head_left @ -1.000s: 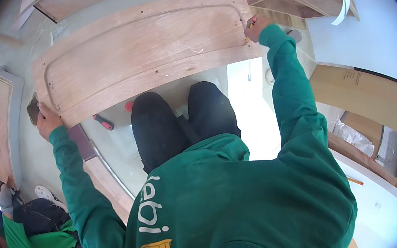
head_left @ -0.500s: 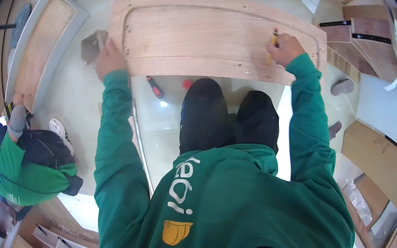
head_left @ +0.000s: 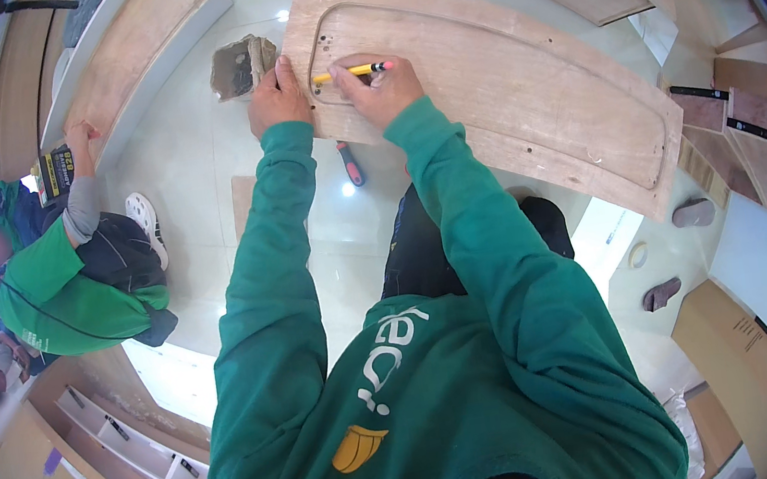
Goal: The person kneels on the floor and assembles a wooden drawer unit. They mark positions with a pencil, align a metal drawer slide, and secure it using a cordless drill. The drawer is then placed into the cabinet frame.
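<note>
A light wooden panel [head_left: 477,62] with a rounded groove running around its face lies before me, tilted down to the right. At its left end my left hand [head_left: 280,100] grips the edge, thumb on top; the other fingers are partly hidden. My right hand [head_left: 381,92] holds a yellow pencil [head_left: 363,70] with a pinkish-red end. Its tip meets the panel near the left stretch of groove, beside small dark holes. Below the panel's near edge, a red-and-dark handled tool [head_left: 350,163] lies on the floor.
A dark, rough-edged patch or piece [head_left: 233,69] is on the tiles beyond my left hand. At left a co-worker in green [head_left: 69,281] crouches by another panel [head_left: 132,55], holding a yellow-and-black box [head_left: 55,176]. Brown slippers [head_left: 662,294], a tape roll [head_left: 637,254] and cardboard [head_left: 738,357] are at right.
My right hand has moved with the pencil from the panel's right end to its left end, near my left hand. The view has shifted, and the co-worker's box has come into clearer sight.
</note>
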The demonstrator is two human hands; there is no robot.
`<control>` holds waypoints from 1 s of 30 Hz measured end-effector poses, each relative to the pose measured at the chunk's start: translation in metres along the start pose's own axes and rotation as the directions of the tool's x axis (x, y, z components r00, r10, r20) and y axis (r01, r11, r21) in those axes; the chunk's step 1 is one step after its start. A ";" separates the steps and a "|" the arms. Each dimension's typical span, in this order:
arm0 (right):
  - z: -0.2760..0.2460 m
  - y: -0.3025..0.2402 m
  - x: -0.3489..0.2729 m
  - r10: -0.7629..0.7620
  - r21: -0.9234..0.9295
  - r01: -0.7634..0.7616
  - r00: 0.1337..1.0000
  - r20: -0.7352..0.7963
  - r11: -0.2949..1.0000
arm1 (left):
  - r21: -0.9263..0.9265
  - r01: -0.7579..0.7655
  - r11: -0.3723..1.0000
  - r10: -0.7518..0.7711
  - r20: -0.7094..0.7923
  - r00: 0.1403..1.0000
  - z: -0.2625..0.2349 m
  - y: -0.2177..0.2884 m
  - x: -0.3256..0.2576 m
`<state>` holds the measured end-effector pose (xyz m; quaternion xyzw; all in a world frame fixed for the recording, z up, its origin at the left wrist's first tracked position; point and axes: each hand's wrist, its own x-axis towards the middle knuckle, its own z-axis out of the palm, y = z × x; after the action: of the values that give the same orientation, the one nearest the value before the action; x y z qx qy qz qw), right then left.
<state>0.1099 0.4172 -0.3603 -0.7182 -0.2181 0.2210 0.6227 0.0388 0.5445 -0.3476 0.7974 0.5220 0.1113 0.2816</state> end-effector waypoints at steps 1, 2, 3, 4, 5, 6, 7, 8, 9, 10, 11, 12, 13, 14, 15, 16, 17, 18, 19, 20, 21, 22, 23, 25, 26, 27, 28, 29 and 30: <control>-0.002 -0.001 0.006 0.032 0.044 -0.031 0.999 -0.021 0.999 | 0.001 -0.004 1.000 0.004 0.004 1.000 0.000 0.000 0.001; -0.004 -0.003 0.012 0.065 0.089 -0.061 0.997 -0.041 0.994 | 0.003 -0.008 1.000 0.008 0.007 1.000 0.000 -0.001 0.001; -0.006 -0.004 0.019 0.099 0.134 -0.090 0.993 -0.059 0.987 | 0.005 -0.012 1.000 0.012 0.011 1.000 0.001 -0.002 0.002; -0.008 -0.004 0.026 0.078 0.125 -0.067 0.993 -0.089 0.990 | 0.008 -0.017 1.000 0.017 0.003 1.000 0.001 -0.002 0.002; -0.011 -0.005 0.035 0.058 0.115 -0.044 0.991 -0.119 0.992 | 0.011 -0.021 1.000 0.021 -0.004 1.000 0.001 -0.002 0.002; -0.012 -0.006 0.040 0.037 0.104 -0.022 0.988 -0.149 0.994 | 0.013 -0.026 1.000 0.026 -0.010 1.000 0.001 -0.001 0.002; -0.014 -0.005 0.045 0.050 0.099 -0.036 0.987 -0.150 0.994 | 0.012 -0.022 1.000 0.022 -0.002 1.000 0.002 0.000 0.002; -0.012 -0.001 0.046 -0.069 0.010 0.072 0.977 -0.201 0.997 | 0.010 -0.018 1.000 0.018 0.006 1.000 0.002 0.001 0.002; -0.009 0.007 0.045 -0.190 -0.086 0.174 0.952 -0.241 0.981 | 0.007 -0.015 1.000 0.015 0.016 1.000 0.003 0.002 0.003; -0.007 0.008 0.044 -0.309 -0.182 0.268 0.915 -0.261 0.946 | -0.003 -0.022 1.000 0.022 0.010 1.000 0.003 0.000 0.003; -0.010 0.010 0.044 -0.304 -0.200 0.253 0.907 -0.291 0.946 | -0.014 -0.028 1.000 0.029 0.004 1.000 0.004 -0.001 0.003; -0.013 0.012 0.044 -0.300 -0.218 0.238 0.898 -0.322 0.946 | -0.025 -0.036 0.999 0.036 -0.001 0.999 0.004 -0.001 0.003; -0.014 0.013 0.043 -0.295 -0.233 0.222 0.889 -0.350 0.947 | -0.020 -0.035 0.999 0.035 -0.007 0.999 0.004 -0.002 0.003; -0.019 0.013 0.040 -0.318 -0.271 0.229 0.879 -0.354 0.935 | -0.016 -0.035 0.999 0.034 -0.013 0.999 0.003 -0.002 0.002; -0.025 0.014 0.035 -0.342 -0.308 0.236 0.869 -0.357 0.922 | -0.011 -0.034 0.999 0.034 -0.020 0.999 0.002 -0.002 0.002; -0.029 0.014 0.031 -0.366 -0.348 0.240 0.857 -0.363 0.906 | -0.003 -0.026 1.000 0.026 -0.016 1.000 0.002 -0.002 0.002; -0.027 0.014 0.027 -0.365 -0.358 0.232 0.855 -0.368 0.905 | 0.006 -0.017 1.000 0.017 -0.013 1.000 0.002 -0.001 0.002; -0.022 0.015 0.024 -0.363 -0.367 0.224 0.854 -0.372 0.903 | 0.015 -0.008 1.000 0.009 -0.011 1.000 0.001 -0.002 0.002; -0.017 0.014 0.024 -0.364 -0.375 0.218 0.850 -0.380 0.901 | 0.025 -0.019 1.000 0.020 -0.015 1.000 0.002 -0.001 0.003; -0.011 0.013 0.027 -0.390 -0.414 0.239 0.860 -0.329 0.878 | 0.035 -0.030 0.999 0.031 -0.019 0.999 0.003 -0.002 0.003; -0.003 0.012 0.031 -0.412 -0.450 0.261 0.868 -0.277 0.854 | 0.044 -0.041 0.998 0.042 -0.023 0.999 0.004 -0.002 0.003; 0.006 0.008 0.035 -0.429 -0.481 0.284 0.875 -0.224 0.830 | 0.032 -0.041 0.999 0.041 -0.018 0.999 0.002 0.000 0.003; 0.014 0.004 0.035 -0.382 -0.470 0.250 0.900 -0.209 0.847 | 0.020 -0.041 0.999 0.041 -0.012 0.999 0.000 0.002 0.000; 0.018 0.000 0.030 -0.380 -0.360 0.282 0.894 -0.236 0.889 | 0.009 -0.033 0.999 0.033 -0.010 0.999 0.000 0.004 -0.001; 0.018 -0.001 0.025 -0.376 -0.307 0.295 0.893 -0.248 0.905 | 0.011 -0.025 1.000 0.025 -0.013 1.000 0.001 0.002 0.000; 0.014 -0.001 0.019 -0.314 -0.251 0.259 0.926 -0.208 0.933 | 0.013 -0.019 1.000 0.020 -0.015 1.000 0.002 0.001 0.000; 0.008 -0.005 0.011 -0.251 -0.195 0.218 0.953 -0.169 0.956 | 0.048 -0.034 0.998 0.034 -0.018 0.999 0.004 0.001 0.001; 0.003 -0.008 0.003 -0.189 -0.141 0.171 0.973 -0.130 0.975 | 0.084 -0.051 0.995 0.052 -0.018 0.998 0.006 0.000 0.003; 0.003 -0.008 -0.003 -0.145 -0.085 0.139 0.987 -0.068 0.987 | 0.119 -0.071 0.990 0.074 -0.016 0.997 0.008 -0.001 0.005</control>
<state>0.1059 0.4188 -0.3523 -0.7331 -0.2542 0.1405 0.6150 0.0437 0.5466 -0.3559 0.8299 0.5012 0.0984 0.2245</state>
